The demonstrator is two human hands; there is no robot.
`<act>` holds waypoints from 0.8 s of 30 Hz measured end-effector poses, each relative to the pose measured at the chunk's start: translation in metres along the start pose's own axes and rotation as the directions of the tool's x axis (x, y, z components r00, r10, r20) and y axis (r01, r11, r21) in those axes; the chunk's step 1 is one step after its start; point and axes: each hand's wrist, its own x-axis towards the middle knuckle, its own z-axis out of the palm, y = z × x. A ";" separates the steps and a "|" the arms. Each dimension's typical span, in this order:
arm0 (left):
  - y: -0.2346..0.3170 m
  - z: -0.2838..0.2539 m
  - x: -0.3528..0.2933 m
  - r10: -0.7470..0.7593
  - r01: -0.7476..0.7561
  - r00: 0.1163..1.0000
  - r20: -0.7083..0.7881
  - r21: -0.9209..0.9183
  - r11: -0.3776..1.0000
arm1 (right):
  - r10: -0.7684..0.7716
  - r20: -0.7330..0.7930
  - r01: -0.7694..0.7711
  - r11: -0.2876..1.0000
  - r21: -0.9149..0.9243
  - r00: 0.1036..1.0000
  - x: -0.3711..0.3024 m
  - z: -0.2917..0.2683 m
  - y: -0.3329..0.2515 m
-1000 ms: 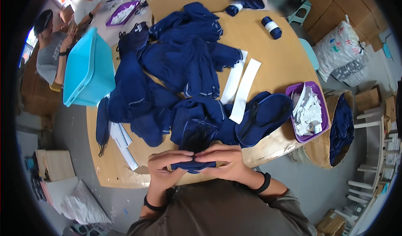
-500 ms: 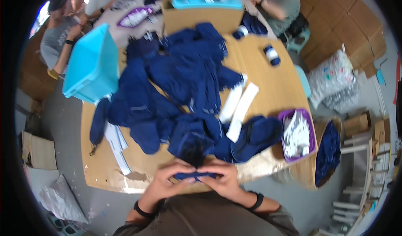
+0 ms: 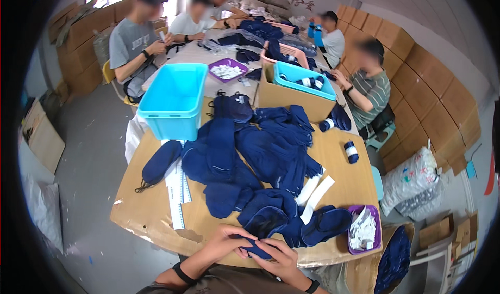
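Observation:
At the table's near edge, my left hand (image 3: pixel 228 243) and my right hand (image 3: pixel 280 257) are both closed on a folded navy cloth piece (image 3: pixel 259 249). Fingers of both hands cover much of it, so its exact kind is hidden. Just beyond my hands a navy cloth item with a dark open inside (image 3: pixel 266 222) lies at the front of a large heap of navy cloth (image 3: pixel 271 145). To its right rests a navy slipper-like piece (image 3: pixel 333 223), beside white paper strips (image 3: pixel 316 199). A navy drawstring pouch (image 3: pixel 161 162) lies to the left, near printed white strips (image 3: pixel 176 200).
An upright turquoise bin (image 3: pixel 172 103) stands at the left. A cardboard box (image 3: pixel 291 103) holds a turquoise tray (image 3: pixel 304 77). A purple basket (image 3: pixel 363 249) of white paper slips sits at the right, below a banded navy roll (image 3: pixel 351 151). Several people work around the far table.
The view has tipped up, showing more of the far table and the people. My hands still hold the folded cloth, now tilted, with the right hand lower.

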 end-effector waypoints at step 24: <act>-0.016 0.002 -0.012 0.574 -0.484 0.746 0.337 0.867 0.121 | 0.509 -0.201 -0.392 0.814 0.429 0.837 -0.021 0.000 0.041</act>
